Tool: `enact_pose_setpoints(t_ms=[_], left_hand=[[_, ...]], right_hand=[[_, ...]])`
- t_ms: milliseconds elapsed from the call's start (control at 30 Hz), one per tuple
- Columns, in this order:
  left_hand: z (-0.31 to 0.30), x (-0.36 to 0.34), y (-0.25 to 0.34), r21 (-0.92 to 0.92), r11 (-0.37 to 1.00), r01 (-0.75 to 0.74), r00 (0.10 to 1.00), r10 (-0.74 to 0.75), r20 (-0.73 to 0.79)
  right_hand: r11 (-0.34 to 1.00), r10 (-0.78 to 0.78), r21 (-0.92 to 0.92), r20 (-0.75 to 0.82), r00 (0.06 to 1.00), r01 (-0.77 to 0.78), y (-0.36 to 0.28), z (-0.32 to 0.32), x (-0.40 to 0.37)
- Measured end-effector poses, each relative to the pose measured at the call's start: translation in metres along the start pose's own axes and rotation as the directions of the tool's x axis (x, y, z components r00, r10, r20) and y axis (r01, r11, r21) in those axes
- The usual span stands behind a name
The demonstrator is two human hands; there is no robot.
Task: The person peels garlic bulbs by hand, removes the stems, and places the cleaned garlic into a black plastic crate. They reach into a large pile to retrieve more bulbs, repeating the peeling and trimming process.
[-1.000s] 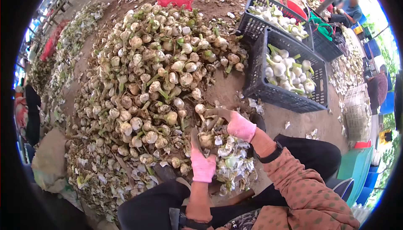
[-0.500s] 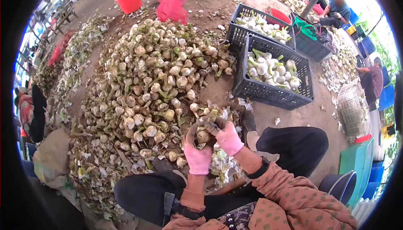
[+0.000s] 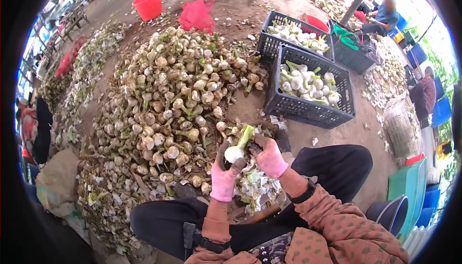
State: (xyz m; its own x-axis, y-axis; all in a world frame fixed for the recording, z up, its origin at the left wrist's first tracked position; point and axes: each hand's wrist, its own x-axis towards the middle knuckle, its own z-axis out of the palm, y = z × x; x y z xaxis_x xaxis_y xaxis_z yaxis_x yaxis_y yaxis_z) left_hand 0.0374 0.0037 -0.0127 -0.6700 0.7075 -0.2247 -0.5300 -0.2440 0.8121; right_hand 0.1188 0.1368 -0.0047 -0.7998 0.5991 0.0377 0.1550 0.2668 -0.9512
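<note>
Between my hands is a white garlic bulb (image 3: 234, 154) with a short green stem pointing up and to the right. My left hand (image 3: 224, 172), in a pink glove with dark fingers, is wrapped round the bulb from the left. At the stem's right side, my right hand (image 3: 269, 158), gloved alike, has its fingers bent round dark peelings. Beyond them spreads a large heap of unpeeled garlic (image 3: 178, 86). Loose white and green skins (image 3: 257, 189) lie below my hands, between my legs.
Two black crates (image 3: 313, 112) (image 3: 269, 47) of white garlic stand at the right. A red bucket (image 3: 148, 5) and red mesh bag (image 3: 197, 16) lie beyond the heap. Two people (image 3: 386, 16) (image 3: 426, 93) sit at the far right, near a pale crate (image 3: 401, 127).
The brownish bulb in my hands now shows a clean white surface and a bare green stem. My right hand has moved slightly right, away from my left.
</note>
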Motion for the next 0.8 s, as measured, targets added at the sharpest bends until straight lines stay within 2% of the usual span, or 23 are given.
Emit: enact_pose_setpoints(t_ms=[33, 100, 133, 167, 200, 233, 300, 333, 367, 433, 467, 500, 567, 600, 633, 700, 733, 767, 800], left_hand=[[0.002, 0.0, 0.001, -0.105, 0.99, 0.09, 0.996, -0.087, 0.029], [0.003, -0.001, 0.001, -0.061, 0.989, 0.133, 0.991, -0.13, 0.043], [0.001, 0.0, -0.003, -0.191, 0.952, 0.238, 0.971, -0.233, 0.051], [-0.001, 0.001, -0.005, -0.315, 0.887, 0.336, 0.941, -0.331, 0.072], [0.003, 0.003, 0.001, -0.329, 0.861, 0.387, 0.922, -0.363, 0.135], [0.006, 0.002, 0.006, -0.326, 0.861, 0.39, 0.921, -0.365, 0.137], [0.007, 0.001, 0.014, -0.421, 0.741, 0.522, 0.853, -0.466, 0.237], [-0.001, 0.005, 0.007, -0.346, 0.766, 0.542, 0.84, -0.49, 0.232], [-0.001, 0.004, 0.003, -0.338, 0.765, 0.548, 0.837, -0.494, 0.237], [0.0, 0.003, -0.002, -0.082, 0.922, 0.378, 0.923, -0.383, -0.047], [-0.004, 0.002, -0.001, -0.146, 0.92, 0.364, 0.927, -0.374, -0.043], [-0.005, 0.002, -0.006, -0.143, 0.918, 0.369, 0.924, -0.379, -0.044], [-0.011, 0.006, -0.024, 0.079, 0.982, 0.171, 0.983, -0.164, -0.087], [-0.012, 0.008, -0.023, 0.056, 0.98, 0.192, 0.97, -0.182, -0.159], [-0.013, 0.008, -0.021, 0.055, 0.98, 0.193, 0.97, -0.182, -0.162], [-0.01, 0.005, -0.014, -0.134, 0.947, 0.292, 0.951, -0.302, -0.062], [-0.014, 0.007, -0.022, -0.012, 0.98, 0.2, 0.98, -0.2, -0.014], [-0.014, 0.006, -0.023, -0.016, 0.979, 0.203, 0.979, -0.203, -0.015], [-0.006, 0.004, -0.015, -0.114, 0.968, 0.225, 0.973, -0.229, -0.022]], right_hand=[[1.0, 0.001, -0.001, -0.007, 1.0, -0.001, 0.002, -0.003, 0.0], [1.0, 0.029, 0.007, -0.008, 1.0, -0.029, 0.009, -0.005, 0.001], [0.995, 0.025, 0.095, -0.021, 0.999, -0.023, 0.01, -0.005, 0.001], [0.995, 0.027, 0.096, -0.025, 0.999, -0.024, 0.011, -0.008, 0.0], [0.992, 0.051, 0.112, 0.012, 0.999, -0.052, 0.006, -0.012, -0.001], [0.989, 0.075, 0.128, 0.049, 0.996, -0.08, 0.004, -0.016, -0.001], [0.984, 0.093, 0.146, 0.068, 0.993, -0.103, 0.007, -0.022, -0.002], [0.981, 0.118, 0.145, 0.056, 0.991, -0.125, 0.007, -0.025, -0.003], [0.978, 0.143, 0.145, 0.043, 0.989, -0.148, 0.008, -0.027, -0.004], [0.992, 0.1, 0.074, -0.008, 0.995, -0.099, 0.004, -0.027, -0.007], [0.999, 0.052, 0.002, -0.046, 0.998, -0.052, 0.002, -0.026, -0.008], [0.998, 0.058, 0.005, -0.047, 0.997, -0.058, 0.001, -0.023, -0.009], [0.991, 0.096, 0.087, 0.072, 0.993, -0.102, 0.0, -0.014, -0.009], [0.999, 0.036, 0.02, 0.054, 0.998, -0.037, 0.003, -0.007, -0.009], [0.999, 0.037, 0.021, 0.057, 0.998, -0.039, 0.004, -0.007, -0.008], [0.993, 0.059, 0.099, 0.028, 0.998, -0.061, 0.004, -0.008, -0.004], [0.985, 0.081, 0.149, 0.052, 0.995, -0.088, 0.007, -0.01, -0.001], [0.985, 0.085, 0.146, 0.053, 0.995, -0.092, 0.01, -0.011, 0.001], [0.979, 0.123, 0.16, 0.024, 0.992, -0.125, 0.013, -0.013, 0.002]])
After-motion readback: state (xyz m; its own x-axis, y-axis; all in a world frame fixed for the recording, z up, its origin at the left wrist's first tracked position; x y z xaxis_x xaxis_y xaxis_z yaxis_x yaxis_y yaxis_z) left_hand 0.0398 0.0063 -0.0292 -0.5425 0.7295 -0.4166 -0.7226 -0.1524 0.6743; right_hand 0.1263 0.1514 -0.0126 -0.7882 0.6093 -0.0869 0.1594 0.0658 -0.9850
